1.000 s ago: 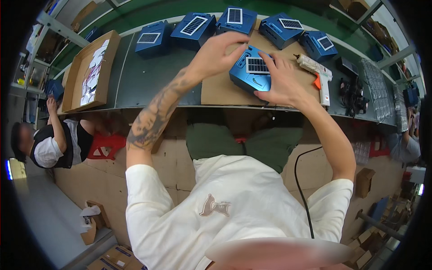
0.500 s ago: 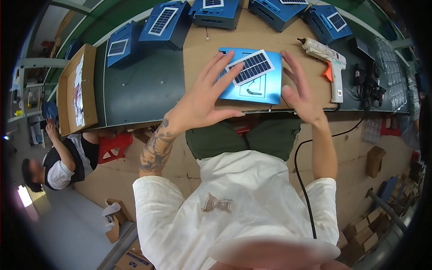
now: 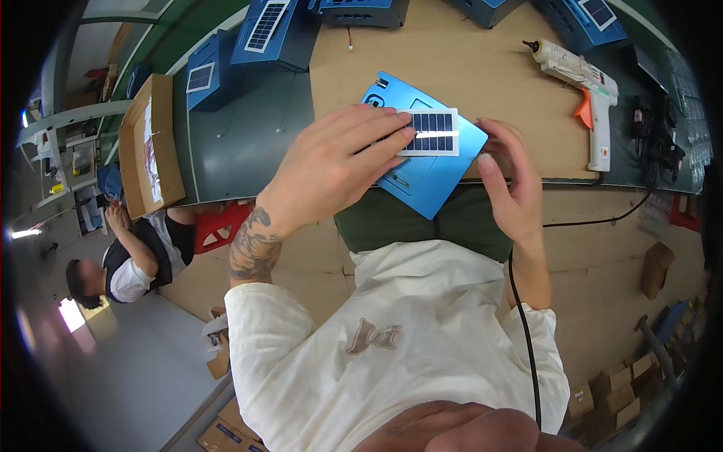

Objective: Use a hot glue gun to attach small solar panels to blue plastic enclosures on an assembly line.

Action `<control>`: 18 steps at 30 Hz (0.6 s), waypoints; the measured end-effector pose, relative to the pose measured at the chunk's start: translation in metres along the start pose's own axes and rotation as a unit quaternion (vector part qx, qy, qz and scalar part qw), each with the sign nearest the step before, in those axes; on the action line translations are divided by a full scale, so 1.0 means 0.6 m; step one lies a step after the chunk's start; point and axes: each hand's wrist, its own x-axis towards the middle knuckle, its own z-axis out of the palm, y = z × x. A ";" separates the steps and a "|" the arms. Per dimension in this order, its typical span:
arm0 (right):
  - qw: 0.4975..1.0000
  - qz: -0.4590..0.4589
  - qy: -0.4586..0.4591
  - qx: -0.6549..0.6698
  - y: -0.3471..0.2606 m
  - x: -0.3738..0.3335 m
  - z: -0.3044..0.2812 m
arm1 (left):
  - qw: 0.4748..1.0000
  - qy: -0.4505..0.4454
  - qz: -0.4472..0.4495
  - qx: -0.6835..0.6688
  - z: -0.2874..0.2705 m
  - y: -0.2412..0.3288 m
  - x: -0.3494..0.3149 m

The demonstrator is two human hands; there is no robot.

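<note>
A flat-looking blue cover (image 3: 440, 184) lies turned cornerwise at the table's front edge, its near corner sticking out over my lap. On top of it is a small white-framed solar panel (image 3: 437, 135). The fingers of my left hand (image 3: 339, 162) are together and rest across the solar panel's left end; that hand's thumb is hidden. At the cover's right corner is my right hand (image 3: 516, 173), its thumb and fingers apart on either side of the corner. Whether the fingertips press on it is hard to tell.
A white glue gun (image 3: 587, 90) with an orange trigger lies at right beside black cables (image 3: 651, 151). Several blue boxes with solar panels, such as one (image 3: 279, 38), line the back. A cardboard box (image 3: 169, 143) stands at left. A person (image 3: 139, 252) sits farther left.
The blue cover and solar panel have turned clockwise and come nearer to me. My left hand's fingers have closed together over the solar panel. The view has shifted as well.
</note>
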 end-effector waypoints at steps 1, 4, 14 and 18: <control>1.000 0.001 0.000 0.007 0.000 -0.001 0.002 | 1.000 -0.006 -0.003 0.003 0.001 0.001 -0.004; 1.000 -0.006 -0.003 -0.004 0.000 -0.003 0.002 | 0.999 0.006 -0.038 -0.018 0.004 0.004 -0.015; 0.999 -0.027 -0.031 -0.020 -0.006 0.035 -0.009 | 0.991 0.104 -0.083 0.024 0.016 0.002 -0.029; 0.998 -0.033 -0.029 -0.033 -0.012 0.039 -0.011 | 0.978 0.178 -0.104 -0.012 0.031 0.011 -0.031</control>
